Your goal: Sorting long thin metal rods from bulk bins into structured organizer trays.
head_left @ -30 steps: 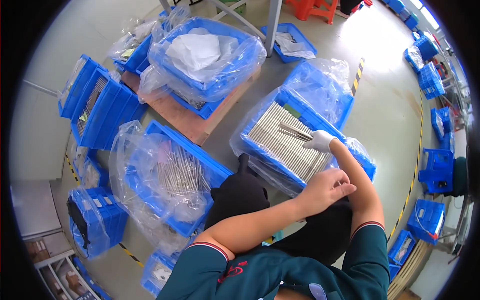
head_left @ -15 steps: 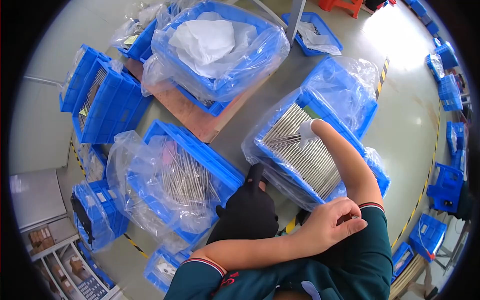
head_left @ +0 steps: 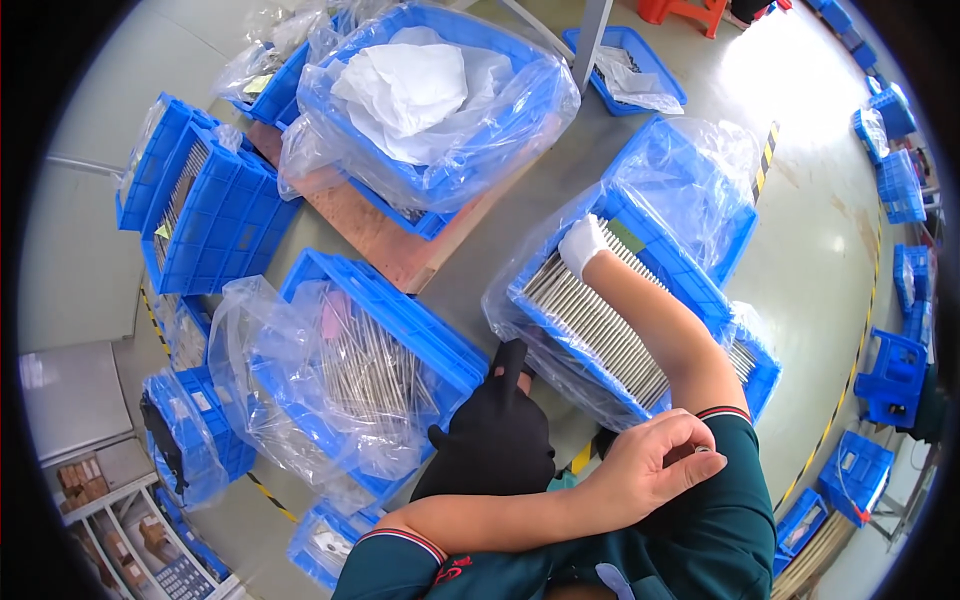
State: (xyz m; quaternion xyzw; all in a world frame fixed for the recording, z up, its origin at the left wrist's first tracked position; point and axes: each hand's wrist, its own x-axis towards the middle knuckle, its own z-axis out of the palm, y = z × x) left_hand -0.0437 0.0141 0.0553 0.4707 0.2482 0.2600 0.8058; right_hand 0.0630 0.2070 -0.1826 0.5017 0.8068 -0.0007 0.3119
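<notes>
My right hand (head_left: 582,245), in a white glove, reaches down to the far-left end of a plastic-lined blue crate. Rows of thin metal rods (head_left: 600,325) lie side by side there, and the hand rests over their far ends. Its fingertips are hidden, so whether they grip a rod does not show. My bare left hand (head_left: 662,462) is held in front of my body beside my right upper arm, its fingers curled towards the thumb. A small round grey end shows between them, too little to name.
On the left, a blue crate (head_left: 465,345) holds a loose pile of metal rods (head_left: 370,365) under clear plastic. Ahead, a large blue tub (head_left: 525,45) with white sheeting (head_left: 400,90) stands on a wooden board (head_left: 370,235). Stacked blue crates (head_left: 225,215) are at far left.
My right hand has moved left and farther away across the rods. The slanted rods seen beside it earlier no longer show. My left hand stays curled in nearly the same place.
</notes>
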